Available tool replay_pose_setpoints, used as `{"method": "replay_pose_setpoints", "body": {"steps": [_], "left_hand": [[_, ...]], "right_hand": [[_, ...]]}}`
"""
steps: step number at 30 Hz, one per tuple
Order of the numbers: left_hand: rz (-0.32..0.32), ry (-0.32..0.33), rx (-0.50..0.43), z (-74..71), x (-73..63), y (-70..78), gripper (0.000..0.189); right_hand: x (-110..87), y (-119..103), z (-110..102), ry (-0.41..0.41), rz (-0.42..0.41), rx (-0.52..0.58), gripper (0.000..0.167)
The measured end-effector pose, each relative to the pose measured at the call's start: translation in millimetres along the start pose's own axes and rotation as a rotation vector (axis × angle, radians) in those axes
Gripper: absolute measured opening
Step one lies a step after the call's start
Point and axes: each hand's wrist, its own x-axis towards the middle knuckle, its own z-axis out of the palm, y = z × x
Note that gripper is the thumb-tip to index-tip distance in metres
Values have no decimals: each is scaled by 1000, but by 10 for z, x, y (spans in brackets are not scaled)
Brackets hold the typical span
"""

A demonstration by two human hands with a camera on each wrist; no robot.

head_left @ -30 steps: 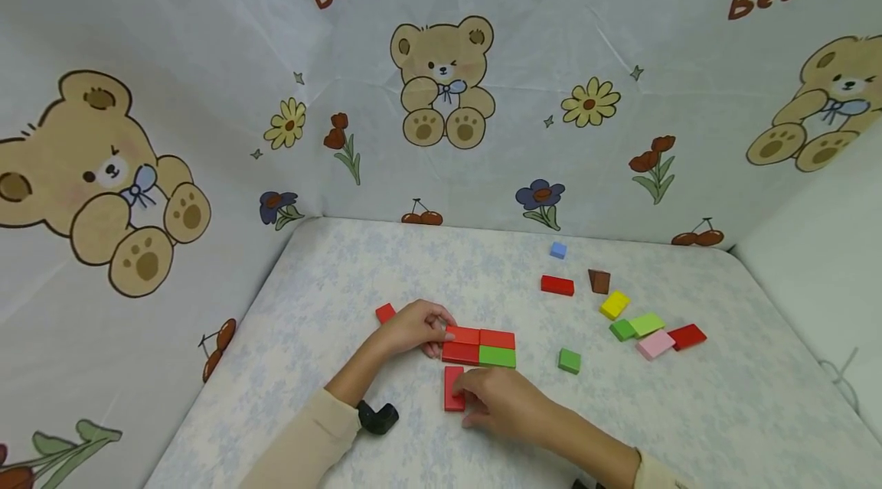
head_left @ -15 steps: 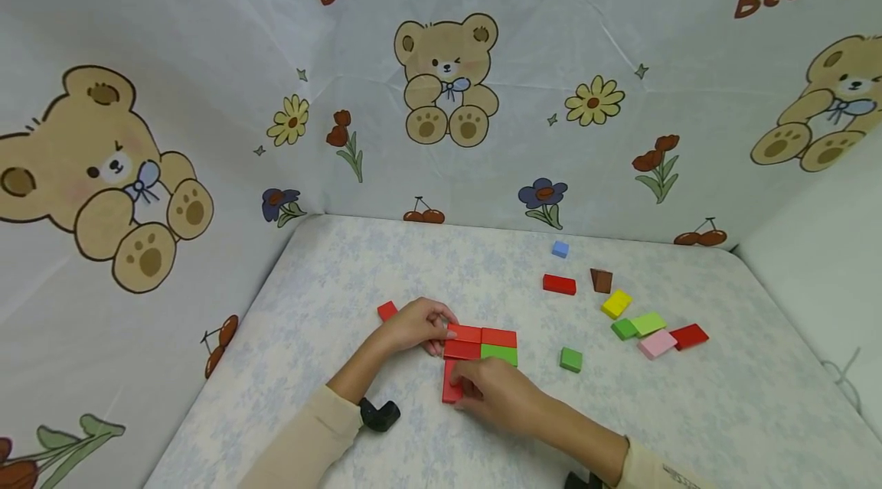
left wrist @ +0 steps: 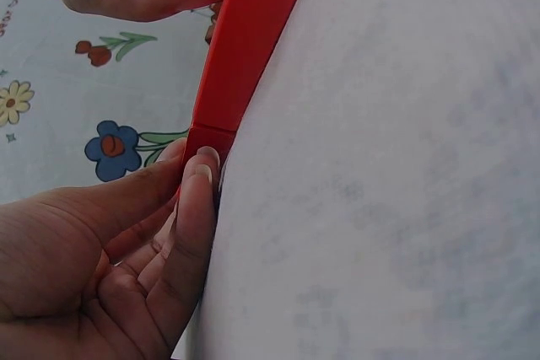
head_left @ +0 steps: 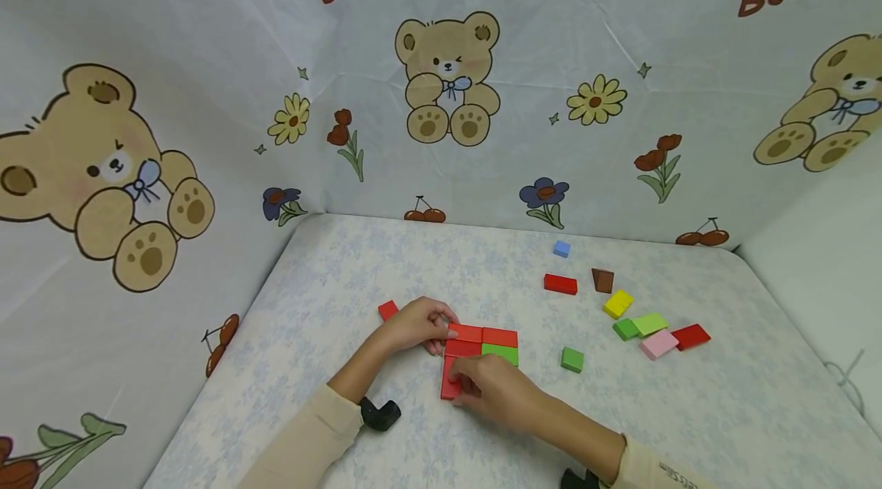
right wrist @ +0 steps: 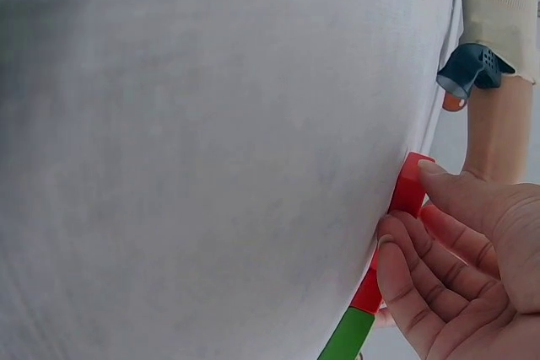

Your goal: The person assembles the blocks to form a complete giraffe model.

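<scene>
So under my hands there's this pale floral tabletop (head_left: 331, 267), with my right hand (head_left: 499, 389) pinching an upright-turned red block (head_left: 449, 386) and my left hand (head_left: 413, 324) pinching the outer end of the back-left red block (head_left: 467, 333). That one's in a flat two-by-two patch (head_left: 482, 343) right of my left hand and just past my right, and the block in my right sits against its near side. Off beyond my right hand: a pink block (head_left: 659, 343), a stubby green block (head_left: 572, 360), then a tiny blue block (head_left: 561, 249).
</scene>
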Motion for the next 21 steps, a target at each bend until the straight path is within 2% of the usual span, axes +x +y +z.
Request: {"method": "replay_pose_setpoints", "body": {"steps": [8,13,17,21], "left_hand": [[-4,-2,-7,-2,-1,6,14],[-20,2,7,-2,-15,-14,16],[-13,7,5,4,-16,-12,18],[-6,-1,2,12,-2,10,18]], "right_hand": [[-2,-32,-29,-4,4,-13,22],[-53,-81,-190,11,9,-9,20],[-107,-43,-416,88,36,-7,21],[-172,145,-640,194,63,-24,21]]}}
